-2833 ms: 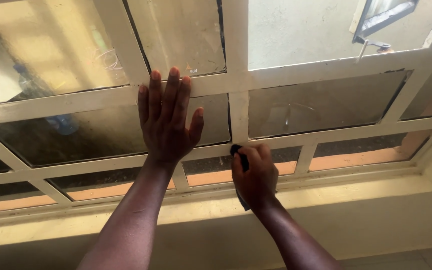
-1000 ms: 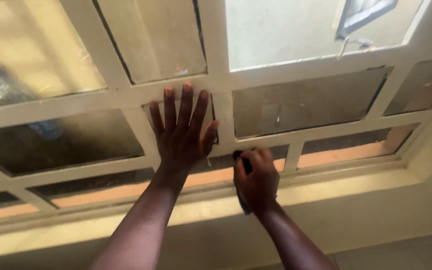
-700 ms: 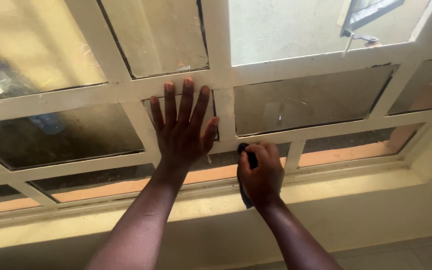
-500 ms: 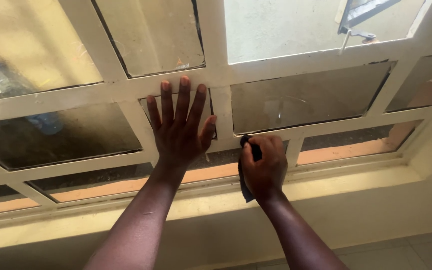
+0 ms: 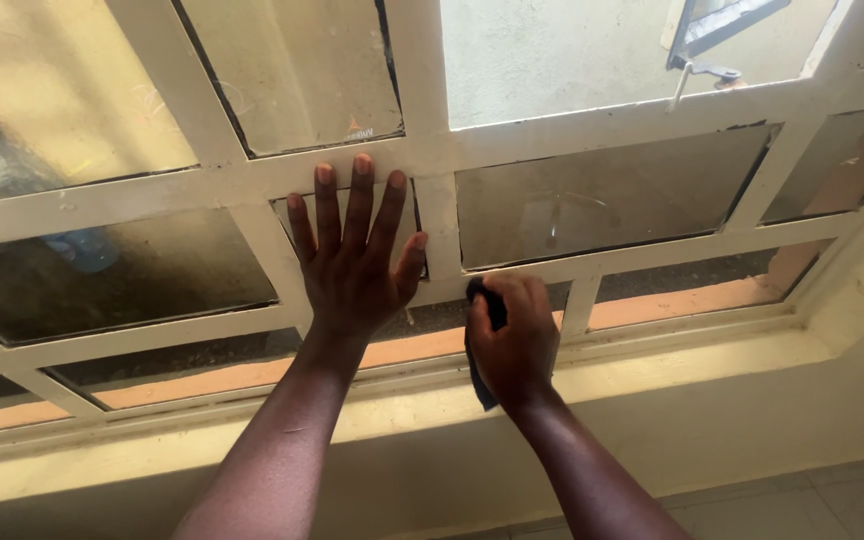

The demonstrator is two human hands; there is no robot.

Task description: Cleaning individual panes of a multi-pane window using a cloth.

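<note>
Cloth and bar: the dark cloth (image 5: 484, 330) sits bunched in the right hand (image 5: 514, 340), pressed where the cream horizontal bar (image 5: 652, 250) of the window frame meets a short upright; one tail of the cloth hangs down below the palm toward the sill (image 5: 652, 370)

Which way the work lies: the bar runs off to the right and slightly upward from the right hand, its long axis roughly level across the view; the left hand (image 5: 352, 265) is just beside, up and to the left, near but not touching the right

Nearer hand: the right hand is the one on the cloth and on the bar; the left is on the glass

Right hand: fingers curled closed around the cloth, knuckles toward the camera; clamped on it

Left hand: fingers spread wide and flat, palm against the small pane (image 5: 397, 215) and its surrounding frame; holding nothing, only bracing

Around them: dusty panes to either side; a blue bottle (image 5: 77, 245) seen blurred through the left pane (image 5: 122, 270); a window latch (image 5: 702, 70) at upper right
</note>
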